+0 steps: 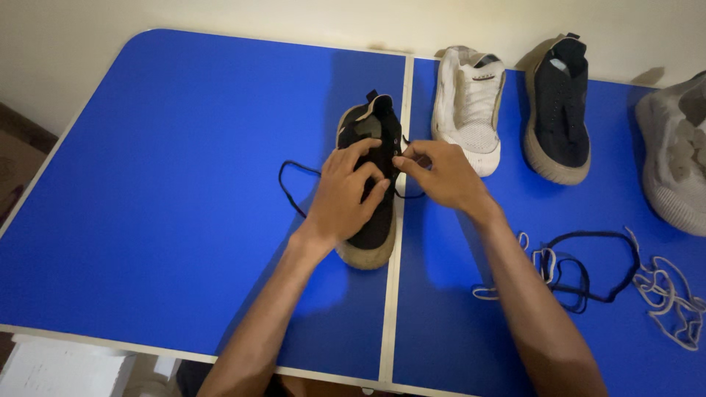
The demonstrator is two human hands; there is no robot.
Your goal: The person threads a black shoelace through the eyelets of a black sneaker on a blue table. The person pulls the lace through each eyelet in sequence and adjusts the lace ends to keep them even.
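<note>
Left hand [344, 192] lies flat on black sneaker [373, 176]; right hand [441, 175] pinches its black lace [294, 192] just beside left fingertips. White sneaker [468, 106] beyond right hand.

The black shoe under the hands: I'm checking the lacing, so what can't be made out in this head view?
- Black shoe: its eyelets and tongue are covered by the left hand and right hand.
- Black lace: its run through the shoe is hidden by the fingers.
- Grey shoe: cut off by the right edge.
- Loose laces: tangled and partly behind the right forearm.
</note>
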